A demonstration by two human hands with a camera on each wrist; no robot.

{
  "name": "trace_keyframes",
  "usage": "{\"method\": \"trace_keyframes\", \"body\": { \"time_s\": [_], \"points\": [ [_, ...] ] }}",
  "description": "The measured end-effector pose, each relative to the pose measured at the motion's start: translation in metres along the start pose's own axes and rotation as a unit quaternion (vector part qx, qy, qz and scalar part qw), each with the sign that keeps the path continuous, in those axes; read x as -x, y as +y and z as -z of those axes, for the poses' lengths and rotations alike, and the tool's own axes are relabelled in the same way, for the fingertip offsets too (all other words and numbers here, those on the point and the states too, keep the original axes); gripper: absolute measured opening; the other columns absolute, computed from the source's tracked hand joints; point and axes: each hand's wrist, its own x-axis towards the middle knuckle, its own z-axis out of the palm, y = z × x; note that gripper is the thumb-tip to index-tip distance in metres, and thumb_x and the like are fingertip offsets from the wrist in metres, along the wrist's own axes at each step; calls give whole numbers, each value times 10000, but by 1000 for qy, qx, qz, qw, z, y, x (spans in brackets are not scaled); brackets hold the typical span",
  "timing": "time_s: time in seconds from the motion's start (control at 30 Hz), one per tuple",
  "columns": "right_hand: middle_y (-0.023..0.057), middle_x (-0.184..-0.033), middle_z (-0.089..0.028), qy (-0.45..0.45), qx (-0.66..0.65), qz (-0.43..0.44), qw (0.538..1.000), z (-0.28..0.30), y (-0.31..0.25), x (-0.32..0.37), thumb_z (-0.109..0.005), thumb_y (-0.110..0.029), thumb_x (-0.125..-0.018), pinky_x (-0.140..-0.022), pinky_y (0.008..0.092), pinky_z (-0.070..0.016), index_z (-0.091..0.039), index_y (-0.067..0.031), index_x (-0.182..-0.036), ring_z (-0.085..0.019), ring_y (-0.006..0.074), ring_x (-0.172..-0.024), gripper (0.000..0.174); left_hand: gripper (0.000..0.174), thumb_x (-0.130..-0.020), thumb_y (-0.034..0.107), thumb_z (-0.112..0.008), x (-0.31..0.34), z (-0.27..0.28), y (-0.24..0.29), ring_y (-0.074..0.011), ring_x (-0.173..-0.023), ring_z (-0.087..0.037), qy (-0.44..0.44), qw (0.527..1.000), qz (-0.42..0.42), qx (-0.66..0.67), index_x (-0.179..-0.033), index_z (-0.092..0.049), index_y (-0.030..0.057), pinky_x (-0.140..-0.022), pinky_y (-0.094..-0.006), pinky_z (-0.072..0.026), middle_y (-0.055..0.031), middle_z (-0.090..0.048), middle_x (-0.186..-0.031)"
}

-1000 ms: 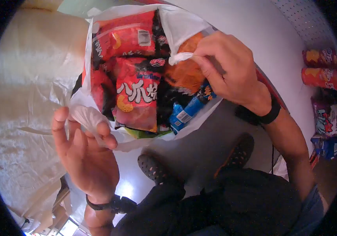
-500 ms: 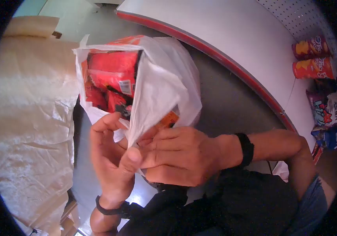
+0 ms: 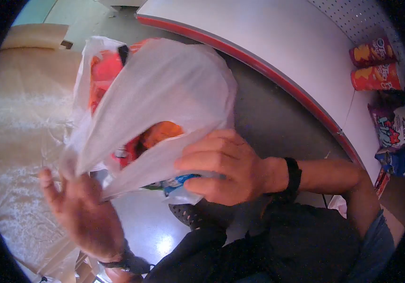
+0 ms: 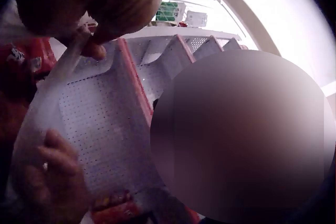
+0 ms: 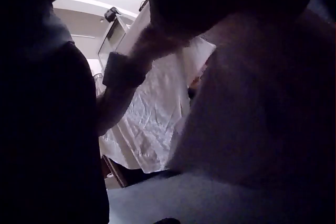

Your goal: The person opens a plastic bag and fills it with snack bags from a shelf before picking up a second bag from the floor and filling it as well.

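Note:
A white plastic bag (image 3: 169, 75) full of snack packets is in front of the person in the head view. Through its mouth show a red packet (image 3: 105, 70) and an orange one (image 3: 164, 132); a blue packet (image 3: 183, 180) shows under the near edge. The left hand (image 3: 89, 214), blurred, holds the stretched plastic at the bag's left corner; the left wrist view shows its fingers pinching a twisted strip. At the near right side, the right hand (image 3: 228, 165) grips the bag's rim with bent fingers. Deep shadow hides most of its grip in the right wrist view.
A white shelf (image 3: 240, 37) with a red edge curves along the right. On it stand two chip canisters (image 3: 377, 76) beside several snack bags (image 3: 391, 127). Crinkled beige sheeting (image 3: 32, 118) hangs at the left. A dark shoe (image 3: 182, 216) is below the bag.
The hands came together at the bag's near edge, then parted again, the left hand moving left. The bag's mouth, wide at first, is now drawn narrower, with plastic covering most packets.

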Motion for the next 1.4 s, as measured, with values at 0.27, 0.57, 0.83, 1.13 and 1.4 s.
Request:
{"method": "trace_keyframes", "body": {
  "time_s": [0.27, 0.57, 0.83, 1.13, 1.4],
  "points": [
    [111, -1312, -616, 17, 51, -14, 998, -3, 32, 33, -763, -198, -834, -986, 441, -466, -617, -126, -1158, -595, 298, -1214, 362, 465, -1021, 156, -577, -10, -2, 0, -111, -770, -505, 33, 998, 22, 55, -1454, -435, 64, -819, -277, -448, -204, -595, -1399],
    [213, -1390, -570, 21, 29, -80, 996, 27, 79, -15, -699, -297, -944, -1058, 456, -440, -583, -19, -1324, -565, 367, -1249, 484, 456, -1081, 194, -488, 4, -17, -7, -62, -565, -419, 19, 1000, 19, 11, -1508, -450, 39, -530, -196, -400, -98, -682, -1133],
    [153, -1156, -680, -126, 97, 8, 987, -7, 81, -90, -736, -474, -901, -980, 468, -474, -685, -8, -1136, -617, 337, -1105, 525, 417, -1047, 205, -543, 6, -8, -12, -80, -581, -457, -29, 999, 30, 10, -1428, -461, 55, -536, -198, -416, -144, -670, -1270],
    [120, -1054, -698, -197, 187, -75, 959, 11, 85, -82, -766, -486, -847, -878, 424, -524, -701, -34, -1104, -639, 291, -988, 524, 430, -1008, 140, -598, 14, -16, -14, -107, -709, -543, 44, 991, 30, -126, -1399, -448, 44, -609, -190, -458, -85, -530, -1390],
    [137, -1088, -704, -224, 116, -147, 957, 33, 95, -92, -793, -359, -833, -875, 443, -535, -669, -44, -1158, -669, 351, -1007, 470, 392, -1022, 114, -556, 11, -11, -19, -75, -694, -535, -52, 997, 11, -55, -1374, -419, 10, -567, -155, -419, -82, -582, -1285]
  ]
}}
